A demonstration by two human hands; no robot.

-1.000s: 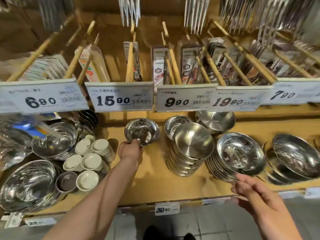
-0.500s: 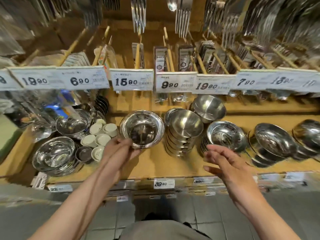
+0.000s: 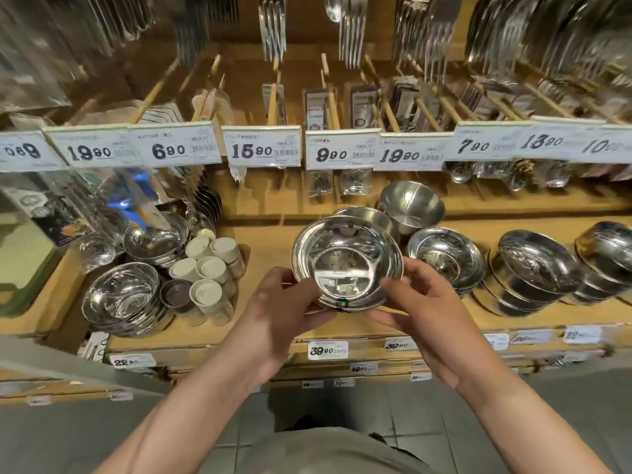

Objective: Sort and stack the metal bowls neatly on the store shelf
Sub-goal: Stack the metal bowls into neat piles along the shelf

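I hold one shallow metal bowl point(image 3: 347, 263) in front of me above the front edge of the store shelf point(image 3: 266, 323), tilted so its polished inside faces me, with a small sticker on its near rim. My left hand point(image 3: 280, 309) grips the rim on its left side, fingers curled under and thumb on top, and my right hand point(image 3: 420, 302) grips the right side the same way, so both sets of fingers are clamped on the bowl. It looks thin, stiff and light, and I judge the mirror finish slippery, so the flared rim is the sure place to take hold, not the smooth wall. Just behind the bowl stands a tall stack of deeper bowls point(image 3: 371, 218), mostly hidden by it, with a single deep bowl point(image 3: 412, 206) behind that. To the right sits a stack of shallow bowls point(image 3: 446, 261) that seems the nearest match in shape, then more tilted stacks point(image 3: 533, 271). To the left are white-capped shakers point(image 3: 208, 268) and other bowl stacks point(image 3: 121, 295), and price tags point(image 3: 261, 150) hang above
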